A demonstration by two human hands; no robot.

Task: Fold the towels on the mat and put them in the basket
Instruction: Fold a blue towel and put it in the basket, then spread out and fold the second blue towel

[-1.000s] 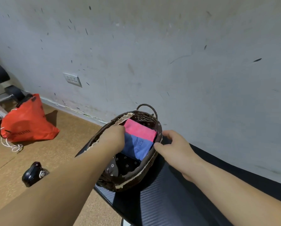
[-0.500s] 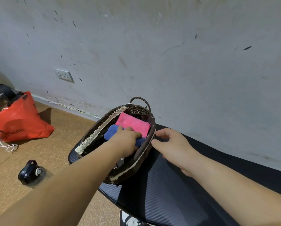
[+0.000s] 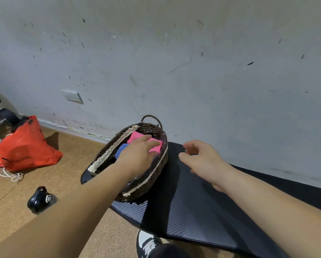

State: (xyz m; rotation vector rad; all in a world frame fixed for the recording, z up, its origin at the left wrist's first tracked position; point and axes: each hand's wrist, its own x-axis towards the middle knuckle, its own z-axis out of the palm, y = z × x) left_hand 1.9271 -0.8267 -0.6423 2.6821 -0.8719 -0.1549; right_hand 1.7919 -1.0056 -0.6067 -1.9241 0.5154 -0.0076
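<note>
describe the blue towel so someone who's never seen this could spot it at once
Find the black mat along the grey wall; a dark wicker basket with a lace-trimmed rim stands on its left end. Inside lie two folded towels, partly under the left hand: the blue towel is the nearer one, beside the pink towel at the far end.

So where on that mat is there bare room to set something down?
The mat is bare beside the basket, beneath the right hand. Floor between red bag and basket is free. Crowded: the basket, holding pink towel, blue towel, left hand.
</note>
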